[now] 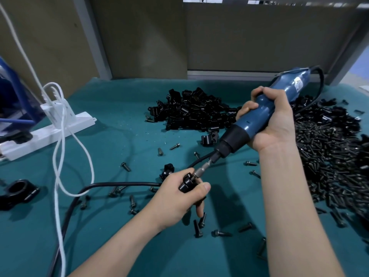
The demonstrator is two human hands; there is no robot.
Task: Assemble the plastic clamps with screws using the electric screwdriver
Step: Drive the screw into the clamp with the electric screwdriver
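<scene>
Your left hand (177,198) is low over the green surface (123,136), its fingers (202,187) curled round a black plastic clamp (186,185) and gripping it from below and from the side, so only the top of the clamp shows. Your right hand (273,124) has its fingers wrapped tight around the blue body of the electric screwdriver (244,127), which slants down and to your left; its silver bit (201,170) meets the top of the held clamp (the screw itself is hidden at the tip, so you cannot tell how deep it sits). Behind your hands lies a pile of black clamps (191,112), with one clamp (207,138) apart at its near edge and another (168,170) just beside your left knuckles. A broad heap of black screws (327,156) spreads along your right, and loose screws (199,226) are scattered around your left wrist. The black cord (119,184) runs across the surface and passes behind your left hand. Far to your left sit a clamp with a screw in it (16,189), a white power strip (50,132) and a looping white cable (60,156)
</scene>
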